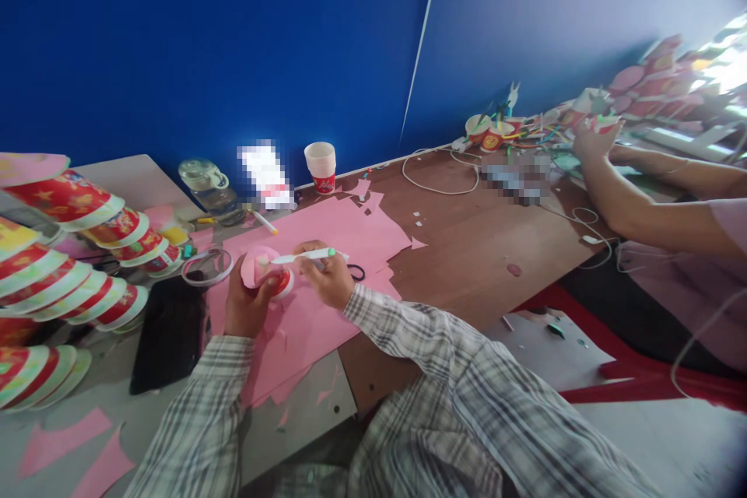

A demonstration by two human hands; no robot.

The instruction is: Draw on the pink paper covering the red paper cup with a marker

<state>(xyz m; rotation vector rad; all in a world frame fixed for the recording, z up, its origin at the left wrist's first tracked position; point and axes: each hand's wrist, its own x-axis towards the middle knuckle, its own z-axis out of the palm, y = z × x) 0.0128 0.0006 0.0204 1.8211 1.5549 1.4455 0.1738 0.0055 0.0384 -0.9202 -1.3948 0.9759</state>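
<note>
My left hand (245, 303) grips a red paper cup (281, 282) lying on its side, its mouth covered by a pink paper disc (255, 263). My right hand (330, 276) holds a white marker with a green end (303, 256), tip towards the pink disc. Both hands work over a large sheet of pink paper (327, 249) on the brown table (467, 249). Black scissors (355, 272) lie just behind my right hand.
Stacks of red-and-white paper cups (64, 272) lie at the left. A tape roll (207, 266), a dark flat thing (169, 334), a glass jar (204, 180) and an upright cup (320, 166) are near. Another person's arms (642, 202) reach to cups and cables at the right.
</note>
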